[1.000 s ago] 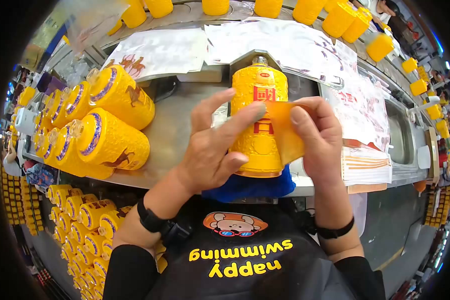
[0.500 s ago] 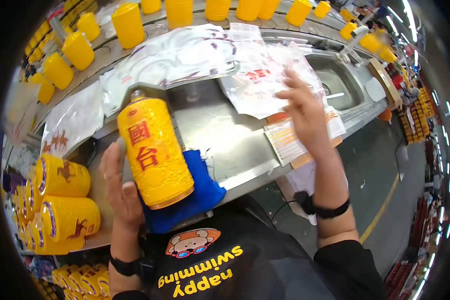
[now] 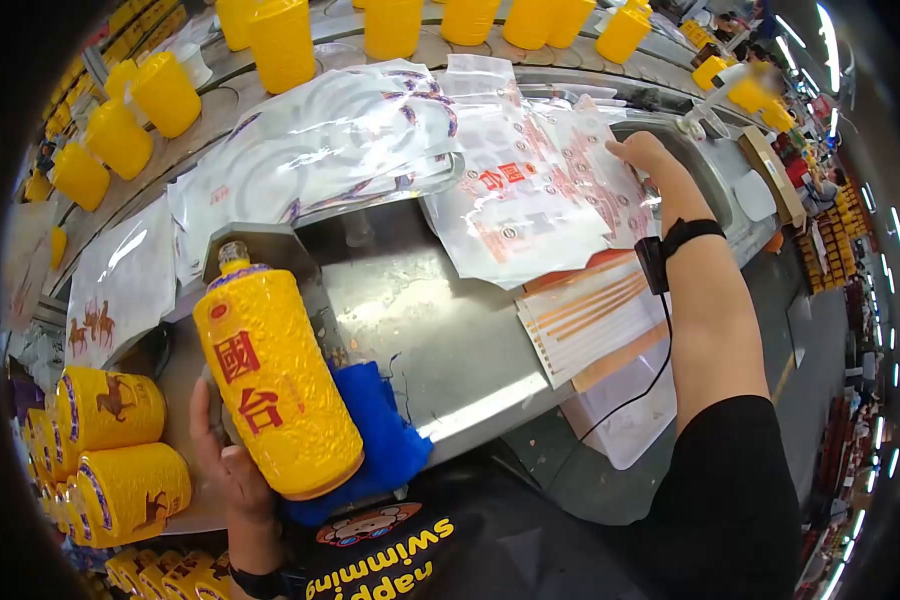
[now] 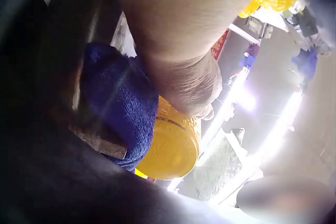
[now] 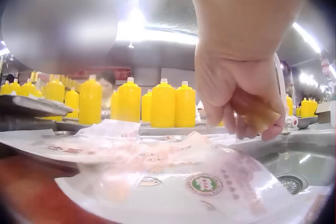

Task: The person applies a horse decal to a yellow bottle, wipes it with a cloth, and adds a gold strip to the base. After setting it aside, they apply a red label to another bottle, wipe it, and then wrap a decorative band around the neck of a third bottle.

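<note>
A yellow embossed bottle [image 3: 280,380] with red characters leans tilted on a blue cloth [image 3: 385,430] at the counter's front edge. At its lower left side is my left hand [image 3: 238,455], one finger lying straight along the bottle and the thumb close to it; the other fingers are hidden. Up at the far right, my right hand [image 3: 645,155] reaches over printed clear sheets [image 3: 515,190] beside the sink. In the right wrist view its fingers curl round a flat orange-brown piece [image 5: 257,113], above the sheets.
Yellow bottles with horse pictures [image 3: 115,405] lie stacked at the left. A row of yellow bottles [image 3: 282,45] stands at the back. Sheets with orange strips [image 3: 585,305] lie at the counter's front right. The sink [image 3: 715,175] is beyond the right forearm.
The right hand has left the bottle with the orange piece and reached far right over the sheets. The left hand has come off the bottle's front to its left side. The view has turned right.
</note>
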`<state>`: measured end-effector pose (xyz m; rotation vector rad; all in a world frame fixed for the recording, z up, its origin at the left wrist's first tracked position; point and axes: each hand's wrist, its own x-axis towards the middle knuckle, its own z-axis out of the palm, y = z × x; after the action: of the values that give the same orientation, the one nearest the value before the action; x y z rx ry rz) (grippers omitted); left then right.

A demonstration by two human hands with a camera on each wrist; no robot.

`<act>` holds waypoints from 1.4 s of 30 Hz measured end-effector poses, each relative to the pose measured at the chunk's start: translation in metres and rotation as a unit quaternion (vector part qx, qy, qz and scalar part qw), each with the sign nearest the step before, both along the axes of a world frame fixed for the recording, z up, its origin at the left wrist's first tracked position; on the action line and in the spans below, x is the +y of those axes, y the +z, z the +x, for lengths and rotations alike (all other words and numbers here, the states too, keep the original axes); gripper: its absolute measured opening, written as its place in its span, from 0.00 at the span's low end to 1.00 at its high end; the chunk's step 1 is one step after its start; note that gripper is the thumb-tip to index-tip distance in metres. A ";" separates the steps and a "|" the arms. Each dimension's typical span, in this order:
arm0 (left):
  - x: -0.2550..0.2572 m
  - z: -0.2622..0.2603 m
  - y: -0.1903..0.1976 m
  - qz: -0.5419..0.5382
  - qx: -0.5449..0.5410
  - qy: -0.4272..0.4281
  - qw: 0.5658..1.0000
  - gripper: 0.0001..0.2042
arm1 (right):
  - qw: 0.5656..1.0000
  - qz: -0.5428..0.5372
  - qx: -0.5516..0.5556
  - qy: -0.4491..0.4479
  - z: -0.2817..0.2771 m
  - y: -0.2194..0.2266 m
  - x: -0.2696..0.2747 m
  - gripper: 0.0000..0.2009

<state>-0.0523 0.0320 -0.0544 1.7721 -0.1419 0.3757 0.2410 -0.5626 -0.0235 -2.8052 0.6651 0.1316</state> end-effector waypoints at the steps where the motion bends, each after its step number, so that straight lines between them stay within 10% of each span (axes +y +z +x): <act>1: -0.001 0.000 -0.001 -0.016 0.010 0.002 1.000 0.40 | 0.999 -0.033 0.015 0.011 0.012 -0.002 0.000 0.22; 6: 0.008 0.000 -0.012 0.018 0.017 0.016 1.000 0.39 | 0.988 -0.118 0.082 0.048 0.043 -0.009 -0.010 0.27; 12: 0.003 0.001 -0.007 -0.030 0.040 0.003 0.999 0.37 | 0.997 0.065 0.027 -0.039 0.044 -0.016 -0.018 0.28; 30: 0.006 0.000 -0.011 -0.030 0.022 -0.001 0.999 0.34 | 0.963 -0.184 -0.156 0.120 0.043 -0.026 -0.036 0.13; 42: 0.013 -0.001 -0.016 -0.048 0.028 -0.024 0.998 0.33 | 0.989 -0.127 0.021 0.071 0.046 -0.011 -0.020 0.23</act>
<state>-0.0532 0.0450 -0.0702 1.6795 -0.1247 0.2925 0.2874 -0.5828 -0.0345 -3.1039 0.5229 0.1414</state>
